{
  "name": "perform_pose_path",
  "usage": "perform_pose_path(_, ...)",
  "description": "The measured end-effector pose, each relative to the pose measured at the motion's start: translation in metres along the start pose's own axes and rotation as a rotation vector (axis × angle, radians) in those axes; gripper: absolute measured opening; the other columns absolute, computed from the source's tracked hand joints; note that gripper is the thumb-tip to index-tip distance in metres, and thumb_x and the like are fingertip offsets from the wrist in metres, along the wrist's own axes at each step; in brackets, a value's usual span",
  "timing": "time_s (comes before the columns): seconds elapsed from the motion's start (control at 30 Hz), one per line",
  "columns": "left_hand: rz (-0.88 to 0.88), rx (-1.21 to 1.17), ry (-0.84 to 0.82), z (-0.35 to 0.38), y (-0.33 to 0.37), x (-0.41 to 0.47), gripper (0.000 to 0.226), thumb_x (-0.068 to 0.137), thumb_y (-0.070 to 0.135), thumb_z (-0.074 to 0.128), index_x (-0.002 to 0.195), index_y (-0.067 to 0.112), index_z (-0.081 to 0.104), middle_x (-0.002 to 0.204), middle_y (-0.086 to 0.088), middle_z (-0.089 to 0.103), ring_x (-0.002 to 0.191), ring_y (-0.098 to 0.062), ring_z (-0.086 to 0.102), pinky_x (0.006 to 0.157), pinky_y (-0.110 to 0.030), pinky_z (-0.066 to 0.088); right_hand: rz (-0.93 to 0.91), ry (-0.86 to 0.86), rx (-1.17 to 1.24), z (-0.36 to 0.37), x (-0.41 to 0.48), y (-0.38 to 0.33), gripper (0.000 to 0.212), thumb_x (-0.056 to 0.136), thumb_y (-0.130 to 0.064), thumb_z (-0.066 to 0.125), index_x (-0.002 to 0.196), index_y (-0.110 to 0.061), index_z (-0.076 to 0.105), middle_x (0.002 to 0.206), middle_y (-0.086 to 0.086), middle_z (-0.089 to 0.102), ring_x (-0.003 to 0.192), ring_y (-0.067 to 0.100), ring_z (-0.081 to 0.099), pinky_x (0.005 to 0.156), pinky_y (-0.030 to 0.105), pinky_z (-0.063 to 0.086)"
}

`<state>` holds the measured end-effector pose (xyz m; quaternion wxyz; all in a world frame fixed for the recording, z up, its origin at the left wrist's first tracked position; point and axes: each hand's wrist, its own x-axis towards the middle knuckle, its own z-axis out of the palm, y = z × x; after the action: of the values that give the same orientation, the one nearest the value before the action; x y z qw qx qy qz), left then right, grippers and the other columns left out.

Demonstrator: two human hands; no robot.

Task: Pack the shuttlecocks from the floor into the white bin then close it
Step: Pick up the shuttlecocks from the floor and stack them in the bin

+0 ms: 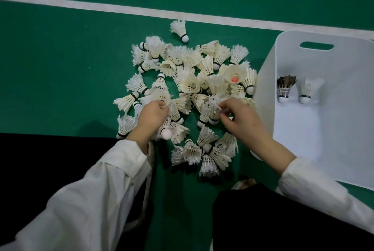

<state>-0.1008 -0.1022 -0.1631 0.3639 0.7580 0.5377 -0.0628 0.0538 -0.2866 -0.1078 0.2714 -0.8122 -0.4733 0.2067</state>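
A pile of several white feather shuttlecocks [190,80] lies on the green floor in front of me. One shuttlecock [179,29] sits apart at the far edge. My left hand [151,115] pinches the feathers of a shuttlecock [174,113] at the pile's near left. My right hand [240,117] grips the feathers of another shuttlecock [212,107] near the middle. The white bin [323,129] stands open on the right with two shuttlecocks inside, a dark-feathered one [284,88] and a white one [306,91].
A white court line [141,10] crosses the floor beyond the pile. My knees in black trousers [273,216] frame the bottom of the view. The bin has a handle slot [316,45] in its far wall. No lid is visible.
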Motion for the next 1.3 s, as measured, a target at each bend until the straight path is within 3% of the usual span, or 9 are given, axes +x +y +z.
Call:
perform_pose_path(0.07, -0.004, 0.013, 0.025, 0.000, -0.004, -0.003, 0.035, 0.087, 0.026, 0.052, 0.118, 0.013, 0.061, 0.099, -0.007, 0.071, 0.087, -0.031, 0.065, 0.077, -0.034, 0.051, -0.001, 0.006, -0.002, 0.001, 0.001, 0.000, 0.013, 0.089, -0.013, 0.056, 0.100, -0.010, 0.062, 0.095, 0.004, 0.063, 0.086, 0.017, 0.057, 0.077, 0.033, 0.050)
perform_pose_path(0.23, 0.037, -0.064, 0.164, -0.013, 0.000, -0.024, 0.022, 0.087, 0.032, 0.060, 0.101, 0.020, 0.072, 0.080, 0.000, 0.072, 0.069, -0.019, 0.063, 0.067, -0.032, 0.053, 0.003, 0.019, -0.004, 0.000, 0.001, 0.001, 0.011, 0.089, -0.014, 0.055, 0.098, -0.011, 0.061, 0.095, 0.002, 0.061, 0.085, 0.015, 0.055, 0.076, 0.031, 0.048)
perform_pose_path(0.37, 0.139, -0.121, 0.234, -0.032, 0.020, -0.049, 0.026, 0.089, 0.035, 0.057, 0.101, 0.017, 0.071, 0.091, 0.004, 0.070, 0.080, -0.014, 0.061, 0.070, -0.028, 0.048, -0.028, 0.017, 0.035, 0.000, -0.002, -0.003, 0.009, 0.088, -0.013, 0.056, 0.095, -0.010, 0.062, 0.094, -0.004, 0.054, 0.084, 0.012, 0.054, 0.078, 0.029, 0.048)
perform_pose_path(0.47, 0.273, -0.105, 0.269, -0.043, 0.045, -0.065, 0.027, 0.093, 0.033, 0.051, 0.103, 0.015, 0.068, 0.097, 0.004, 0.067, 0.086, -0.012, 0.058, 0.072, -0.026, 0.043, 0.016, 0.089, 0.135, -0.011, -0.001, -0.010, 0.011, 0.089, -0.012, 0.057, 0.097, -0.008, 0.062, 0.111, 0.000, 0.050, 0.082, 0.006, 0.054, 0.080, 0.020, 0.046)
perform_pose_path(0.6, 0.457, -0.153, 0.241, -0.053, 0.100, -0.077, 0.026, 0.094, 0.033, 0.047, 0.105, 0.017, 0.065, 0.102, 0.006, 0.064, 0.094, -0.008, 0.056, 0.080, -0.025, 0.044, 0.073, 0.326, 0.216, -0.052, -0.002, -0.013, 0.008, 0.088, -0.008, 0.057, 0.096, -0.005, 0.061, 0.113, -0.003, 0.041, 0.084, -0.007, 0.052, 0.073, 0.007, 0.044)
perform_pose_path(0.73, 0.654, -0.156, 0.133, -0.044, 0.167, -0.090, 0.024, 0.094, 0.032, 0.048, 0.102, 0.017, 0.066, 0.098, 0.008, 0.065, 0.088, -0.006, 0.056, 0.076, -0.022, 0.042, 0.206, 0.505, 0.238, -0.104, -0.013, 0.005, 0.007, 0.089, -0.008, 0.056, 0.095, -0.007, 0.060, 0.108, -0.004, 0.039, 0.079, -0.003, 0.052, 0.070, 0.010, 0.044)
perform_pose_path(0.83, 0.783, -0.151, 0.029, -0.022, 0.209, -0.101, 0.023, 0.094, 0.031, 0.049, 0.102, 0.018, 0.067, 0.099, 0.006, 0.067, 0.090, -0.009, 0.058, 0.082, -0.028, 0.047, 0.359, 0.563, 0.133, -0.134, -0.031, 0.041, 0.013, 0.089, -0.012, 0.054, 0.098, -0.005, 0.061, 0.105, -0.001, 0.043, 0.079, 0.009, 0.055, 0.078, 0.024, 0.044)
perform_pose_path(1.0, 0.811, -0.081, -0.120, 0.025, 0.247, -0.107, 0.021, 0.093, 0.029, 0.050, 0.100, 0.019, 0.068, 0.100, 0.005, 0.069, 0.092, -0.012, 0.060, 0.083, -0.032, 0.048, 0.626, 0.455, -0.036, -0.148, -0.056, 0.114, 0.022, 0.088, -0.010, 0.051, 0.102, 0.001, 0.064, 0.113, 0.017, 0.055, 0.097, 0.032, 0.056, 0.082, 0.031, 0.041)
perform_pose_path(1.3, 0.739, 0.107, -0.228, 0.068, 0.249, -0.085, 0.023, 0.092, 0.031, 0.051, 0.102, 0.019, 0.067, 0.100, 0.002, 0.069, 0.082, -0.015, 0.057, 0.072, -0.029, 0.045, 0.576, 0.176, -0.250, -0.112, 0.000, 0.180, 0.018, 0.087, -0.004, 0.046, 0.098, -0.001, 0.059, 0.108, 0.019, 0.056, 0.099, 0.038, 0.055, 0.081, 0.041, 0.045)
